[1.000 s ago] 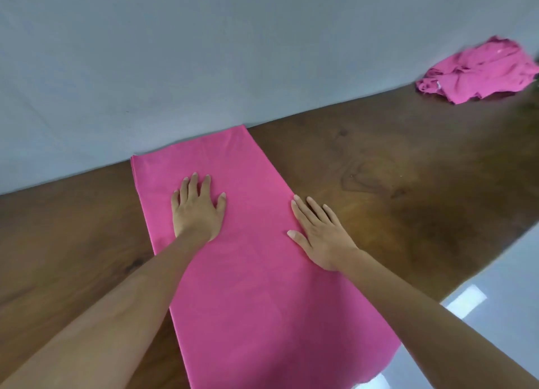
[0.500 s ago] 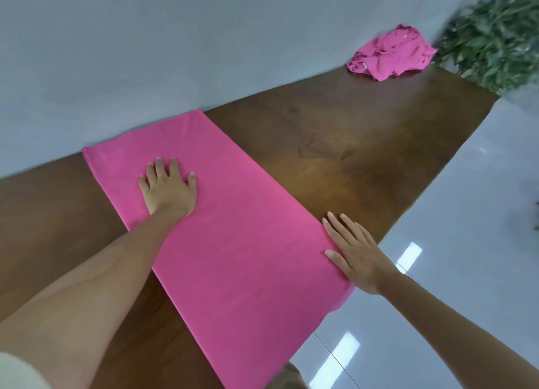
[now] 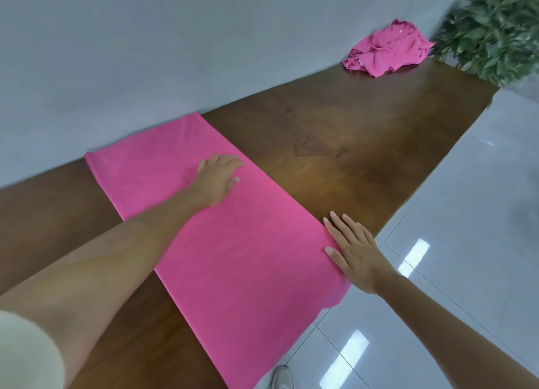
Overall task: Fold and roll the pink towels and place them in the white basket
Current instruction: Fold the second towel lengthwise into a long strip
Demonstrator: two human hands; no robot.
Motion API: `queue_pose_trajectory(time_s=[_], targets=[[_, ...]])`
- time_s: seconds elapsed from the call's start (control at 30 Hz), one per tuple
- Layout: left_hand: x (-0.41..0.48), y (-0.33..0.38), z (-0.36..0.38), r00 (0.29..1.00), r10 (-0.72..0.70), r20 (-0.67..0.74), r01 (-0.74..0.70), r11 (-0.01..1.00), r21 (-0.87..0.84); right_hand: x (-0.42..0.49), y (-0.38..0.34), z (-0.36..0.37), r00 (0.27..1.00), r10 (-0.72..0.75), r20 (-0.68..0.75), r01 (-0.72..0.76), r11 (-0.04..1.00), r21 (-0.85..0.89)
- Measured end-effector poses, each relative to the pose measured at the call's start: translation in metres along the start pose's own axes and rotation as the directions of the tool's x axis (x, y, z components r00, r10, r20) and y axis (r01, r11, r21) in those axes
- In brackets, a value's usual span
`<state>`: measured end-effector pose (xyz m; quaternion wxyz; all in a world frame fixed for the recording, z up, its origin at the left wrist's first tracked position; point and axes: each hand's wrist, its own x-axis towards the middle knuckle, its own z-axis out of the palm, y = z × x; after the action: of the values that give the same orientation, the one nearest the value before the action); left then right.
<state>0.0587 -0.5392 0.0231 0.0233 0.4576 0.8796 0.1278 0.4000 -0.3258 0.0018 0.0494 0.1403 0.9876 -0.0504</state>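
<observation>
A folded pink towel (image 3: 233, 243) lies as a long flat strip across the brown wooden table (image 3: 350, 143), its near end hanging over the table's front edge. My left hand (image 3: 217, 178) presses flat on the towel's far half, fingers straight and pointing right. My right hand (image 3: 354, 250) lies flat on the towel's right edge near the table's front edge. A crumpled pile of pink towels (image 3: 388, 49) sits at the far right of the table against the wall. No white basket is in view.
A grey wall (image 3: 175, 53) runs along the table's far edge. A green leafy plant (image 3: 495, 30) stands past the table's right end. Glossy white floor tiles (image 3: 452, 257) lie below the front edge, with a shoe (image 3: 283, 378) showing there.
My left hand has slid rightward across the towel. My right hand has moved from the towel's middle to its right edge near the table front. The view has swung right.
</observation>
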Motion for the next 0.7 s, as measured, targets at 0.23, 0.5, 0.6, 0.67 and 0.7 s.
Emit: queue_pose_trajectory(time_s=[0.23,0.5,0.6,0.67,0.7], targets=[[0.053,0.035,-0.004,0.967,0.171,0.186,-0.168,0.985,-0.032,0.011,0.006,0.006,0.999,0.044,-0.024,-0.033,0.941,0.338],[0.075,0.036,-0.005,0.96,0.072,0.271,-0.079,0.997,0.015,0.007,0.006,-0.003,0.98,0.201,-0.006,-0.178,0.881,0.439],[0.074,0.04,-0.007,0.955,0.064,0.291,-0.089,0.993,0.072,-0.002,0.005,-0.012,0.98,0.199,0.009,-0.191,0.925,0.328],[0.071,0.041,-0.01,0.954,0.039,0.296,-0.07,0.993,0.095,-0.011,0.006,-0.015,0.98,0.198,-0.009,-0.188,0.945,0.267],[0.07,0.041,-0.012,0.955,0.023,0.296,-0.055,0.993,0.102,-0.015,0.009,-0.014,0.981,0.192,-0.03,-0.179,0.953,0.246]])
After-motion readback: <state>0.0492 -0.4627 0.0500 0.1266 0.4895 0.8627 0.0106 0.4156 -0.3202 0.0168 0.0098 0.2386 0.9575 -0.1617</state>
